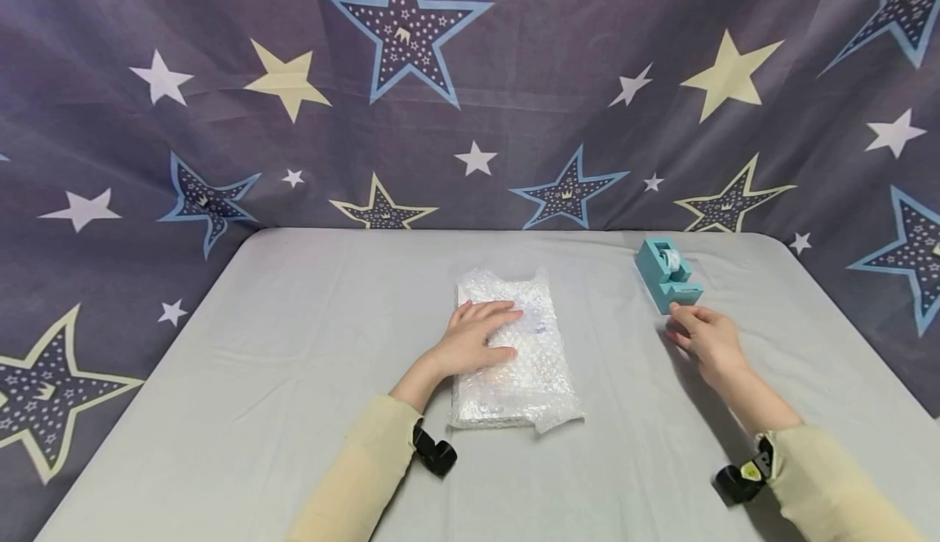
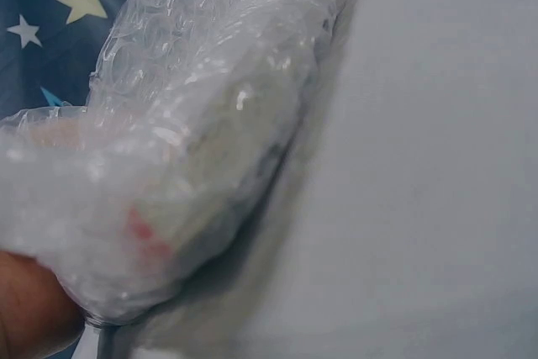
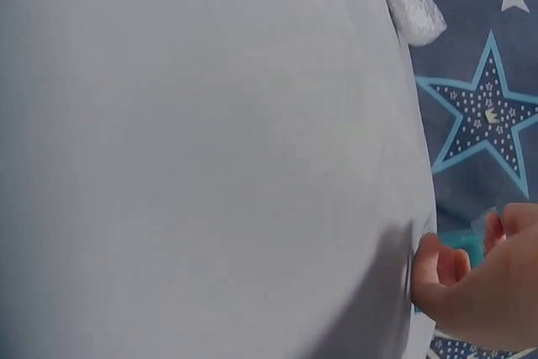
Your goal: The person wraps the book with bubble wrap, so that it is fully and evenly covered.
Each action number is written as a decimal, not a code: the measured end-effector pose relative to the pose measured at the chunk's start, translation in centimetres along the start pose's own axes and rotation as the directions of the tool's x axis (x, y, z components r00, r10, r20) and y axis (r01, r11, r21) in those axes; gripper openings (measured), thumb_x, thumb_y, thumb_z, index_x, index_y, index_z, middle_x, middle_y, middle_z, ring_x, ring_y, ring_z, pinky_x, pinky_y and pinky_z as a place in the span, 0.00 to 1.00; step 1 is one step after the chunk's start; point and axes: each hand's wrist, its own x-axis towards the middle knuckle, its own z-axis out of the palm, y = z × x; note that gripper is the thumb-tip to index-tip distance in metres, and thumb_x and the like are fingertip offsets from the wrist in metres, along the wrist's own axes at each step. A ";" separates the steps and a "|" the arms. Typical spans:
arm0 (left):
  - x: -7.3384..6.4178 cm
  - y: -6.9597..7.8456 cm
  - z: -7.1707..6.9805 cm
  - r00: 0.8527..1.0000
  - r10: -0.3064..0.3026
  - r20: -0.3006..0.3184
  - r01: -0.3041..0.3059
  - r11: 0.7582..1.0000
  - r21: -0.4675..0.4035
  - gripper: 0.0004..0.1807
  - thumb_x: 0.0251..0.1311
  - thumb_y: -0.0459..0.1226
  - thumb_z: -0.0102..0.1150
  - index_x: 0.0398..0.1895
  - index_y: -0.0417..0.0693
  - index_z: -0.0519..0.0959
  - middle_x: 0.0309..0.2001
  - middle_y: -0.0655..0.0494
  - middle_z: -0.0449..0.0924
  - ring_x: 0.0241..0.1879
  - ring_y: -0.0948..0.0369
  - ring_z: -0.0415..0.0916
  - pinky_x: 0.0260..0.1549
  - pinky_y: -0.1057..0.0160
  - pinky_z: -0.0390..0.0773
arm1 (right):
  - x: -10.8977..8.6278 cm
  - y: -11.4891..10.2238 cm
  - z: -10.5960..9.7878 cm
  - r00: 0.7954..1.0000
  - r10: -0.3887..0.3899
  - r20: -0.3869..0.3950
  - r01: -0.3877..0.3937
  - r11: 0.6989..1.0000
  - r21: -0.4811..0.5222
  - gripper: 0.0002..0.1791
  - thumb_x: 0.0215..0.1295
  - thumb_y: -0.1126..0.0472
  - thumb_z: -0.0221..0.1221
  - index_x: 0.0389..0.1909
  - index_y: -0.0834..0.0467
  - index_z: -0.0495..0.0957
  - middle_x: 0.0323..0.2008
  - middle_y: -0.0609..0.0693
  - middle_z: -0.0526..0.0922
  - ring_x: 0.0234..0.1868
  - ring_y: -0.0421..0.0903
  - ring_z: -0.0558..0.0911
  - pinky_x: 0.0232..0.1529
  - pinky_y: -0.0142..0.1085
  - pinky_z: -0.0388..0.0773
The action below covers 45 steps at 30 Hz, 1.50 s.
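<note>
A flat package in bubble wrap (image 1: 532, 383) lies on the table in front of me. My left hand (image 1: 473, 338) rests on its upper left part, fingers spread. Close up in the left wrist view, the bubble wrap (image 2: 202, 157) shows reddish print through it and hides most of that hand. A teal tape dispenser (image 1: 654, 273) with a roll of clear tape (image 1: 671, 259) stands at the far right. At its front end, my right hand (image 1: 708, 342) pinches with thumb and fingers; a small clear bit of tape (image 3: 481, 223) shows by the fingertips in the right wrist view.
A pale grey cloth covers the table (image 1: 294, 346). Behind it hangs a dark curtain (image 1: 514, 52) with stars. Each wrist wears a black camera, one on the left wrist (image 1: 435, 450) and one on the right wrist (image 1: 743, 477).
</note>
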 end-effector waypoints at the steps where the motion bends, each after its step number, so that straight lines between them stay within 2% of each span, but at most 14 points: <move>1: 0.0 0.0 0.0 1.000 0.002 -0.001 -0.002 1.000 -0.001 0.32 0.56 0.48 0.54 0.65 0.55 0.63 0.68 0.55 0.56 0.67 0.52 0.50 0.65 0.44 0.35 | -0.1 -0.1 0.2 1.000 -0.011 0.013 0.011 1.000 -0.011 0.13 0.64 0.53 0.53 0.37 0.59 0.71 0.33 0.40 0.75 0.34 0.28 0.75 0.36 0.22 0.77; 5: 0.1 0.0 0.0 1.000 0.004 -0.001 -0.004 1.000 -0.010 0.32 0.56 0.48 0.55 0.65 0.54 0.63 0.68 0.54 0.56 0.67 0.52 0.50 0.65 0.44 0.35 | -0.3 -0.3 1.1 0.997 -0.048 0.066 0.051 0.998 -0.036 0.10 0.64 0.55 0.52 0.36 0.59 0.72 0.33 0.41 0.75 0.34 0.28 0.75 0.37 0.24 0.77; 11: 0.0 0.1 -0.1 1.000 0.004 0.000 -0.004 1.000 -0.008 0.32 0.56 0.48 0.55 0.65 0.54 0.63 0.68 0.55 0.55 0.67 0.51 0.50 0.65 0.44 0.35 | -0.6 -0.5 2.5 0.988 -0.089 0.130 0.097 0.994 -0.059 0.15 0.65 0.56 0.52 0.41 0.65 0.70 0.30 0.38 0.77 0.34 0.29 0.76 0.36 0.25 0.78; 18: 0.0 0.2 -0.2 1.000 0.004 0.002 -0.004 1.000 0.000 0.32 0.56 0.48 0.55 0.65 0.54 0.63 0.68 0.55 0.56 0.67 0.52 0.50 0.65 0.44 0.35 | -0.8 -1.0 4.7 0.974 -0.119 0.192 0.154 0.972 -0.177 0.24 0.66 0.55 0.50 0.50 0.74 0.68 0.39 0.45 0.77 0.37 0.30 0.76 0.41 0.28 0.77; 22: 0.0 0.2 -0.3 1.000 -0.001 0.007 0.001 1.000 -0.003 0.32 0.56 0.48 0.55 0.65 0.54 0.63 0.68 0.54 0.55 0.68 0.52 0.50 0.65 0.44 0.35 | -0.8 -1.3 6.1 0.967 -0.131 0.216 0.172 0.968 -0.184 0.21 0.65 0.57 0.51 0.47 0.73 0.69 0.41 0.50 0.78 0.38 0.32 0.76 0.42 0.30 0.77; 31: -0.1 0.0 0.0 1.000 0.000 0.009 0.000 1.000 -0.008 0.32 0.56 0.49 0.54 0.65 0.55 0.62 0.68 0.54 0.55 0.67 0.52 0.50 0.65 0.44 0.35 | -1.3 -1.7 8.7 0.946 -0.156 0.283 0.221 0.952 -0.213 0.18 0.62 0.61 0.54 0.41 0.75 0.72 0.32 0.50 0.79 0.33 0.39 0.77 0.35 0.29 0.76; 37: -0.2 -0.1 0.1 1.000 0.004 0.000 -0.004 1.000 -0.018 0.32 0.56 0.49 0.54 0.65 0.55 0.63 0.68 0.54 0.55 0.67 0.52 0.50 0.65 0.44 0.34 | -1.8 -2.0 10.1 0.923 -0.164 0.348 0.257 0.935 -0.243 0.16 0.62 0.61 0.54 0.39 0.74 0.73 0.28 0.49 0.78 0.32 0.42 0.75 0.33 0.32 0.75; 45: 0.0 -0.3 0.2 1.000 0.009 -0.003 -0.009 1.000 -0.009 0.32 0.56 0.49 0.54 0.65 0.55 0.62 0.68 0.54 0.55 0.67 0.52 0.50 0.65 0.44 0.35 | -2.2 -2.7 11.5 0.878 -0.190 0.440 0.324 0.912 -0.253 0.13 0.61 0.61 0.55 0.36 0.70 0.75 0.23 0.49 0.73 0.26 0.42 0.71 0.30 0.33 0.72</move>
